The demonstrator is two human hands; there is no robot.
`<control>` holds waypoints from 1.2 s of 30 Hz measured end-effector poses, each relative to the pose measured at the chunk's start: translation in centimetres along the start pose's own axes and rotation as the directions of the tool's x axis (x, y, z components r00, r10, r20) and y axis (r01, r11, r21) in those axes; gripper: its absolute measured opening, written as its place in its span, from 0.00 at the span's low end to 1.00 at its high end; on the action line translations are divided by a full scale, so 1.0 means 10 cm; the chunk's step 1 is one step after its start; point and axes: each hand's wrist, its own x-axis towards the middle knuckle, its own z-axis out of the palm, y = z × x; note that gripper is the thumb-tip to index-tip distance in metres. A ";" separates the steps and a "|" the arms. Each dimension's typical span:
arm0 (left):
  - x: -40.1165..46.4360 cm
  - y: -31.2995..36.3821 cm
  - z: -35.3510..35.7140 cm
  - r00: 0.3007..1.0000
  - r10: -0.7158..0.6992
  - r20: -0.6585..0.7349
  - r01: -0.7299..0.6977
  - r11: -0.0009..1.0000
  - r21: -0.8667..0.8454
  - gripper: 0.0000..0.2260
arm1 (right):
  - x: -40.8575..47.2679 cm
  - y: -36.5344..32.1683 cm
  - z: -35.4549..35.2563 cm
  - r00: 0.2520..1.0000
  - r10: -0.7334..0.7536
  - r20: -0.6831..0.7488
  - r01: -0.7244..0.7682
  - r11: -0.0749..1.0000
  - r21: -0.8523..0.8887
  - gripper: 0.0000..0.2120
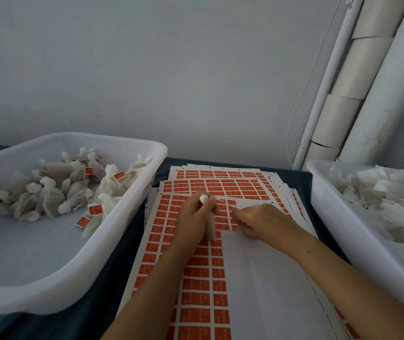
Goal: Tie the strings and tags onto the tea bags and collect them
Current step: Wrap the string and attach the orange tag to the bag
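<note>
Left hand (pixel 196 212) gripping tea bag (pixel 208 224), right hand (pixel 257 223) pinching at tag sheet (pixel 196 278), white bins (pixel 93 253) flanking

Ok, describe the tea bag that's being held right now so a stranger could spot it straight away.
Start at the stack of orange tag sheets between the two white tubs. Over it, the left hand grips one white tea bag, its tied neck poking up above the fingers. Unlike the bags in the left tub, it shows no orange tag.

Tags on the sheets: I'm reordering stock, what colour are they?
Orange-red, printed in rows on white sheets; the head view, the only one, shows it.
</note>
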 end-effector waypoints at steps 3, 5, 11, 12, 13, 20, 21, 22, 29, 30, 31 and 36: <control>0.00 0.03 -0.04 1.000 -0.025 -0.019 0.023 0.995 -0.093 0.11 | -0.03 0.02 -0.04 0.999 0.040 -0.009 -0.039 0.994 0.100 0.14; 0.02 0.05 -0.06 0.999 -0.042 -0.011 0.040 0.986 -0.165 0.10 | -0.06 0.00 -0.04 0.997 0.058 -0.041 -0.052 0.990 0.132 0.14; 0.02 0.09 -0.07 0.997 -0.062 0.049 0.074 0.947 -0.313 0.08 | -0.08 -0.10 0.01 0.974 0.166 -0.156 -0.136 0.973 0.187 0.15; 0.02 0.09 -0.08 0.997 -0.054 0.052 0.068 0.950 -0.304 0.08 | -0.07 -0.13 0.02 0.968 0.192 -0.163 -0.156 0.965 0.212 0.15; 0.02 0.08 -0.09 0.997 -0.047 0.057 0.061 0.954 -0.293 0.08 | -0.06 -0.16 0.04 0.960 0.226 -0.162 -0.182 0.951 0.251 0.14; 0.03 0.06 -0.09 0.997 -0.035 0.066 0.050 0.967 -0.249 0.05 | 0.05 -0.31 0.06 0.864 0.486 -0.129 -0.381 0.800 0.462 0.07; 0.03 0.05 -0.09 0.998 -0.032 0.059 0.045 0.968 -0.248 0.04 | 0.05 -0.33 0.07 0.853 0.507 -0.120 -0.401 0.786 0.472 0.07; 0.03 0.05 -0.09 0.998 -0.028 0.048 0.039 0.969 -0.244 0.03 | 0.06 -0.35 0.08 0.846 0.521 -0.115 -0.410 0.774 0.483 0.07; 0.03 0.05 -0.09 0.999 -0.035 0.004 0.035 0.961 -0.275 0.11 | 0.10 -0.41 0.09 0.742 0.648 -0.170 -0.340 0.583 0.738 0.07; 0.03 0.05 -0.09 0.999 -0.033 0.009 0.034 0.959 -0.282 0.09 | 0.11 -0.42 0.08 0.723 0.669 -0.174 -0.315 0.543 0.778 0.07; 0.03 0.05 -0.09 0.999 -0.026 0.018 0.030 0.959 -0.281 0.06 | 0.11 -0.42 0.06 0.703 0.686 -0.187 -0.283 0.512 0.811 0.06; 0.02 0.03 -0.12 0.995 0.026 0.097 0.004 0.955 -0.296 0.04 | 0.14 -0.42 -0.13 0.603 0.747 -0.278 -0.076 0.401 0.913 0.09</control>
